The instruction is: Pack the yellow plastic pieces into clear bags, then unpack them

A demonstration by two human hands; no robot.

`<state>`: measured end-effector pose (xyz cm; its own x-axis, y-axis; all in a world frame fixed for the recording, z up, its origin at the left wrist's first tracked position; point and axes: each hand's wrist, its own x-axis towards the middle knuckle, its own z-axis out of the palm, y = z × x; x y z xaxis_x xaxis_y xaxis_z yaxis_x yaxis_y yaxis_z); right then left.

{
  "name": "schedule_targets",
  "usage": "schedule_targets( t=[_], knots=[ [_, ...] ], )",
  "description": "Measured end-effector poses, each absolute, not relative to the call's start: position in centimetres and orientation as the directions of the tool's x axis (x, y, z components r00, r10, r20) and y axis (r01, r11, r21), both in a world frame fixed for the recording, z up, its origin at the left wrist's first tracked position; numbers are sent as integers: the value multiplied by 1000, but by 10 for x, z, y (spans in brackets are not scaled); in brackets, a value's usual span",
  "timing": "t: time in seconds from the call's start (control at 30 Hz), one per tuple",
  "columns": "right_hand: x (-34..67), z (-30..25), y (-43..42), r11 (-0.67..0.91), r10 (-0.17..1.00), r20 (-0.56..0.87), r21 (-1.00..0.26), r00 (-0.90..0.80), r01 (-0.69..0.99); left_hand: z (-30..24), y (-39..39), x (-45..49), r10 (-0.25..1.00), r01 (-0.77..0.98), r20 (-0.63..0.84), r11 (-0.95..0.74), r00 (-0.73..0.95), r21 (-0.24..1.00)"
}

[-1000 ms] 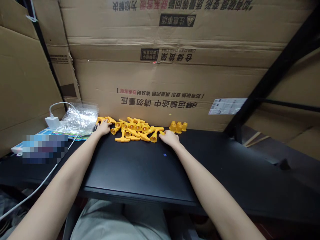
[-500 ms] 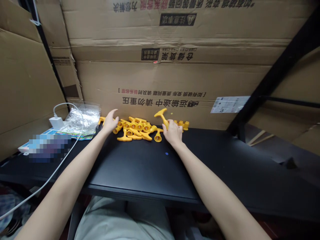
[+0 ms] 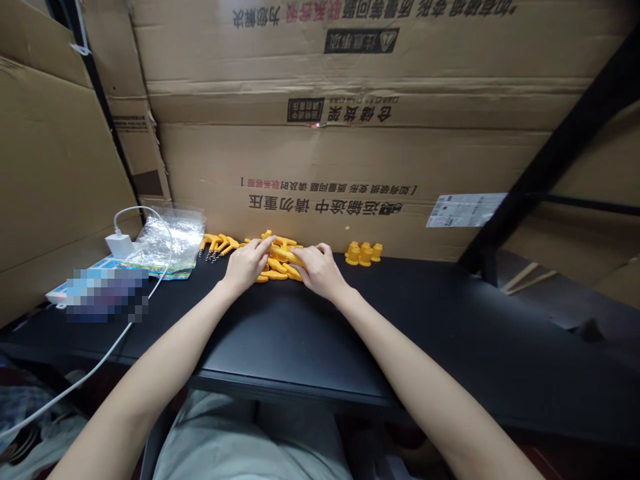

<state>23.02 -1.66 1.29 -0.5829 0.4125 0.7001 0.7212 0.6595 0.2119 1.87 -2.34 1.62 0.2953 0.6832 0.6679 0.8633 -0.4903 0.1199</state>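
A yellow T-handled corkscrew [image 3: 283,255] lies sideways between my two hands, just above the pile. My left hand [image 3: 246,264] is closed around its handle end. My right hand [image 3: 323,268] is closed on the opposite end, whose tip the fingers hide. Beneath and behind my hands is a pile of yellow corkscrews [image 3: 276,272], partly covered. To the left, several T-shaped handles with bare metal spirals [image 3: 220,243] lie in a row. Several yellow bell-shaped sleeves [image 3: 365,253] stand upright to the right of my right hand.
A clear plastic bag [image 3: 173,233] and a white charger [image 3: 119,246] lie at the left of the black table [image 3: 300,340]. A white cable [image 3: 107,353] runs over its front edge. Cardboard [image 3: 320,157] walls the back; a black metal post [image 3: 545,153] slants at right.
My right hand has brought the corkscrew left and down over the pile. My left hand has moved right from the spiral handles and closed on the corkscrew's handle end. The view has shifted slightly.
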Motion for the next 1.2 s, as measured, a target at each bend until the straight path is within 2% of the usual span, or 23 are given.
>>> schedule_targets(
  t=[0.13, 0.27, 0.37, 0.43, 0.5, 0.57, 0.67, 0.77, 0.87, 0.93, 1.0, 1.07, 1.13, 1.2],
  knots=[
    [228, 16, -18, 617, 440, 704, 214, -557, 758, 18, -24, 17, 693, 836, 662, -517, 285, 181],
    [227, 18, -18, 557, 468, 678, 272, -568, 784, 15, -21, 17, 746, 740, 616, -559, 253, 373],
    [228, 18, -17, 525, 442, 675, 339, -591, 781, 13, -17, 18, 829, 626, 509, -528, 233, 574],
    [228, 17, -16, 514, 406, 682, 380, -608, 769, 12, -15, 19, 899, 552, 382, -435, 215, 711],
    [227, 16, -16, 512, 373, 693, 401, -617, 760, 12, -16, 21, 946, 530, 255, -323, 200, 784],
    [226, 14, -15, 526, 364, 692, 400, -623, 751, 14, -19, 22, 950, 584, 257, -313, 179, 749],
    [226, 12, -13, 586, 374, 660, 376, -651, 718, 18, -26, 22, 870, 731, 459, -431, 180, 529],
    [226, 13, -13, 613, 399, 654, 332, -643, 717, 21, -32, 22, 808, 815, 552, -455, 208, 359],
    [224, 15, -16, 579, 454, 652, 302, -607, 757, 22, -33, 23, 794, 824, 572, -456, 205, 337],
    [221, 18, -18, 539, 487, 647, 306, -587, 785, 22, -31, 25, 806, 796, 564, -457, 182, 397],
    [218, 20, -20, 496, 499, 655, 321, -567, 807, 23, -28, 26, 866, 730, 483, -410, 125, 547],
    [218, 22, -20, 469, 490, 676, 328, -550, 820, 25, -25, 25, 949, 604, 297, -297, 103, 740],
    [223, 24, -17, 451, 485, 709, 299, -512, 841, 26, -23, 21, 983, 461, 53, -128, 173, 878],
    [236, 28, -12, 417, 506, 751, 218, -424, 882, 28, -22, 14, 957, 346, -118, 20, 266, 938]
  ],
)
